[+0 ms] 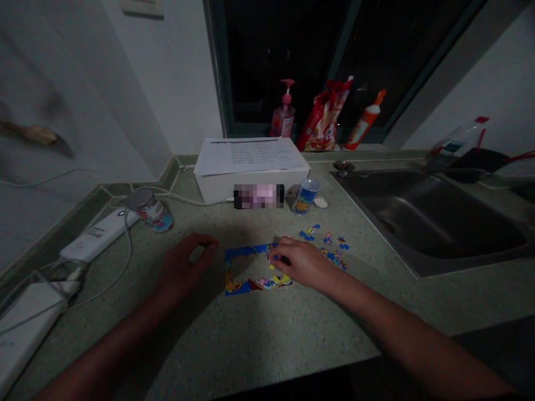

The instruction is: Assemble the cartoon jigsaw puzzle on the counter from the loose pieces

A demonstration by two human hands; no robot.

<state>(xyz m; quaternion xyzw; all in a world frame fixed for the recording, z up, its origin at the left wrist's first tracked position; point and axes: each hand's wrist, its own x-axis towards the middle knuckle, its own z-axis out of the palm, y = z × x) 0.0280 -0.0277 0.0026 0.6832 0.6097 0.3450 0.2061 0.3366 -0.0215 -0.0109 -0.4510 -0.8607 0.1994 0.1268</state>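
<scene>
Puzzle (246, 275) lying on desk (259, 340) | R hand (303, 262) fingers pinching a piece (279, 259) | L hand (184, 266) fingers curling loosely, empty | risk: R wrist maybe sweeping loose pieces (332, 245)

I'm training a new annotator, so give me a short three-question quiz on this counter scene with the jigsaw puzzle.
1. True or false: the right hand rests on the jigsaw puzzle.
2. Where do the loose pieces lie? A, left of the puzzle; B, between the puzzle and the sink; C, inside the sink.
3. Which hand is nearer the tin can?
Key: 1 true; 2 B; 3 the left hand.
</scene>
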